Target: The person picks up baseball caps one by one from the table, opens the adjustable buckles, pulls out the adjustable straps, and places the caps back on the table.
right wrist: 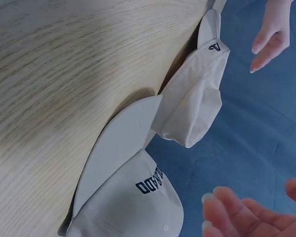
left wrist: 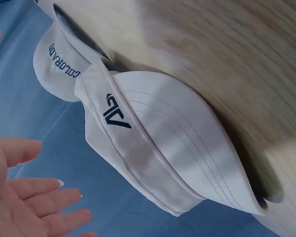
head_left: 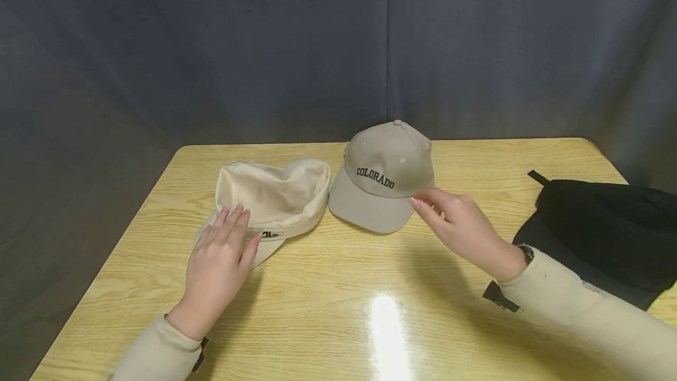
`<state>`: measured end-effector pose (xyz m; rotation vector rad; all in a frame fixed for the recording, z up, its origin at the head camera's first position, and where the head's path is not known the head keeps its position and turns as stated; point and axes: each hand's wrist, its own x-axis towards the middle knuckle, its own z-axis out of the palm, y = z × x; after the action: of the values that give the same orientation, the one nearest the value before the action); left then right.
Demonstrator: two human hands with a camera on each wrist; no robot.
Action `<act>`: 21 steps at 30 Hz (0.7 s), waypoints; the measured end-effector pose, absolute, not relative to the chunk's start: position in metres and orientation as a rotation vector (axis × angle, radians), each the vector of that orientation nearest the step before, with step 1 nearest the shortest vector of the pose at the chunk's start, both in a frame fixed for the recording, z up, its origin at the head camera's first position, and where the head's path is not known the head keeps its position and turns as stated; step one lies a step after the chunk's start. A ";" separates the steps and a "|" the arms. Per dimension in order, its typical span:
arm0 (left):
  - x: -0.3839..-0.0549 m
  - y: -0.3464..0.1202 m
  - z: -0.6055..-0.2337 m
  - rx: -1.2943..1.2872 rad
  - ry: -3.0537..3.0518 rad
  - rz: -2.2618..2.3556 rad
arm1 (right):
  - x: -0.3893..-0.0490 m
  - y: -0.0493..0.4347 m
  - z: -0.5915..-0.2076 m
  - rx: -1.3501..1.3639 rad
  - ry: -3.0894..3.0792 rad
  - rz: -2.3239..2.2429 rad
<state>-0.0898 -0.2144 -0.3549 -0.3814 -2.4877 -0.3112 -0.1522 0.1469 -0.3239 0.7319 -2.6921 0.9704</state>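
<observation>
Partly, a sleeve (head_left: 597, 310) hides the black hat (head_left: 597, 228); left hand (head_left: 218, 263) outstretched, right hand (head_left: 465, 225) relaxed.

Lettering "COLORADO" (head_left: 375, 177), dk. caps, on front of grey-beige cap (head_left: 391, 146), just above brim; same wd. legible in L-wrist view; in R-wrist view, end ltrs. "ADO" clearest. Angular dk. monogram (left wrist: 117, 111) on band of cream cap (head_left: 280, 187), above brim; exact rdg. uncertain.
</observation>
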 end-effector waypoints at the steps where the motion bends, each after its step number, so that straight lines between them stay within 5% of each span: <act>1: -0.090 -0.214 -0.355 -0.379 -2.489 -0.319 | -0.153 0.146 -0.325 0.736 -2.694 0.958; 21: -0.089 -0.202 -0.358 -0.397 -2.485 -0.352 | -0.170 0.127 -0.341 0.771 -2.833 0.841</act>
<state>-0.0887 -0.2022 -0.3581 -0.3974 -2.4855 -0.3523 -0.1701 0.1268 -0.3408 0.7713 -2.8328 0.8410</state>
